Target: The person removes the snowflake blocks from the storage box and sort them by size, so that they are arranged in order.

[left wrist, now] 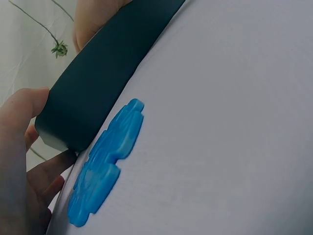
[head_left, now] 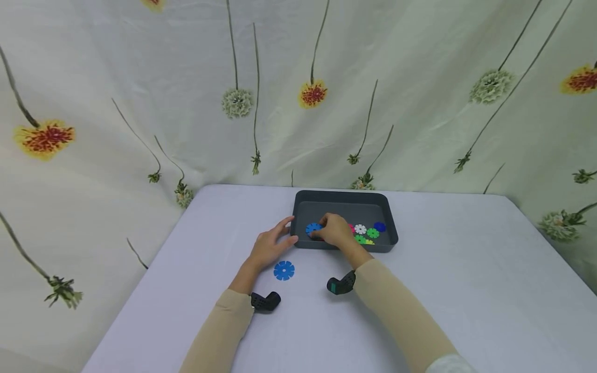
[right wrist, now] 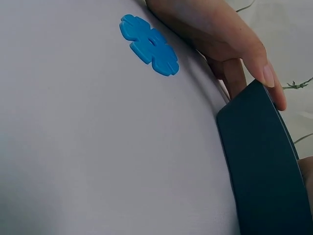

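My left hand (head_left: pixel 270 246) rests against the left side of the dark grey tray (head_left: pixel 345 194), thumb at its near corner and fingers spread along the wall. Inside the tray, my right hand (head_left: pixel 339 231) pinches a blue notched flower-shaped disc (head_left: pixel 312 228) between thumb and fingers. The palm faces down and hides part of the pieces below. A second blue flower disc (head_left: pixel 284 270) lies flat on the table in front of the tray, between the two forearms. It also shows close up in the left wrist view, as a blue disc (left wrist: pixel 105 164) beside the tray wall.
More small notched discs lie at the tray's right side: a white disc (head_left: pixel 360 229), green discs (head_left: pixel 372 233), a dark blue disc (head_left: pixel 380 227), plus pink and yellow bits. A white cloth covers the table (head_left: pixel 466 280). A flower-printed curtain (head_left: pixel 420 103) hangs behind.
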Action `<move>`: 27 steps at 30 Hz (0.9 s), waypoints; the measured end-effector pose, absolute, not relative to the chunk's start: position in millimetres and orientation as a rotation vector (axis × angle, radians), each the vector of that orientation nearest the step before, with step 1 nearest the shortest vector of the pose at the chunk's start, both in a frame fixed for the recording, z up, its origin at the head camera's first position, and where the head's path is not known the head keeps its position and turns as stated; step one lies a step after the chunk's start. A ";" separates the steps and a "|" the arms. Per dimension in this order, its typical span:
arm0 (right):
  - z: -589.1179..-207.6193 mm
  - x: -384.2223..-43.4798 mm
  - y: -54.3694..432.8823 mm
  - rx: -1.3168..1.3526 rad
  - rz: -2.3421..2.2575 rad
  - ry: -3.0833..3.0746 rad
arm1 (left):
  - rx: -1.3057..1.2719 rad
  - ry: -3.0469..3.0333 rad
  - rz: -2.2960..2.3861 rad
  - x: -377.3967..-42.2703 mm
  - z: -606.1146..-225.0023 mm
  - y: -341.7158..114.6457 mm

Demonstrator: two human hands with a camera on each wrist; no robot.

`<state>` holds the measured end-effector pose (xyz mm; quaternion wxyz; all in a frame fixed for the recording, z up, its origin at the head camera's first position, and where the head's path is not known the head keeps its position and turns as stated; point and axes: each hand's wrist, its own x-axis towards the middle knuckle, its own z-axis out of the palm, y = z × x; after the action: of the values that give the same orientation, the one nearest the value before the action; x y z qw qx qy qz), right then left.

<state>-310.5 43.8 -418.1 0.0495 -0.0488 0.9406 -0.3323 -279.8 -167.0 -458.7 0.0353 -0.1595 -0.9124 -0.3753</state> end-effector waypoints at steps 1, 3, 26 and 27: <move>-418.3 -311.0 43.9 -0.142 -1.014 2.861 | -0.490 -2.803 -1.151 -279.9 -459.0 -166.8; -419.0 -312.4 44.1 -0.129 -1.020 2.849 | -0.487 -2.804 -1.148 -280.2 -459.4 -166.4; -421.6 -309.2 47.5 -0.256 -1.438 2.729 | -0.478 -2.793 -1.139 -280.1 -461.9 -168.9; -423.2 -308.2 48.0 -0.261 -1.458 2.731 | -0.474 -2.788 -1.144 -278.7 -462.9 -168.4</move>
<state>-308.2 48.0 -423.2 0.0173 -0.0840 0.8790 -0.4691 -278.7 -168.4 -462.9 0.0458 -0.1551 -0.9130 -0.3746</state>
